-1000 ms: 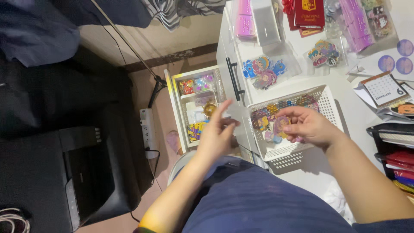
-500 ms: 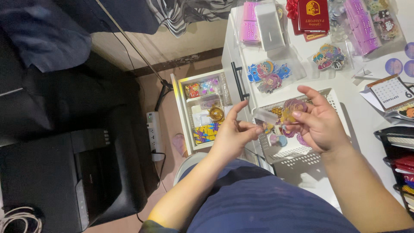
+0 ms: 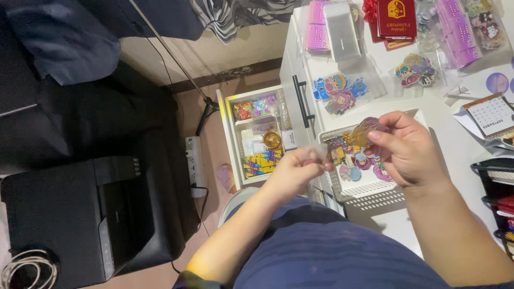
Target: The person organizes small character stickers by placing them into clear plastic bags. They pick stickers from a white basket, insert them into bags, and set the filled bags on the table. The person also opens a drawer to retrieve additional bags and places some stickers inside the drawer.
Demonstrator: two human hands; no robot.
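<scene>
Partly blurred, the left hand point(image 3: 297, 170) pinches a clear sleeve point(image 3: 319, 153) while the right hand point(image 3: 407, 150) grasps a half-hidden charm point(image 3: 365, 130) above the desk's front-edge basket point(image 3: 375, 194).

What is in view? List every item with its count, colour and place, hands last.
white basket: one, on the table under the hands, colourful charms inside
open drawer: one, white, left of the table, small packets inside
charm packs: one cluster, blue and pink, table centre
red booklets: count unclear, table top edge
desk calendar: one, white, table right
power strip: one, white, on the floor
printer: one, black, lower left
left hand: pinches a small clear piece
right hand: holds a purple and gold charm
</scene>
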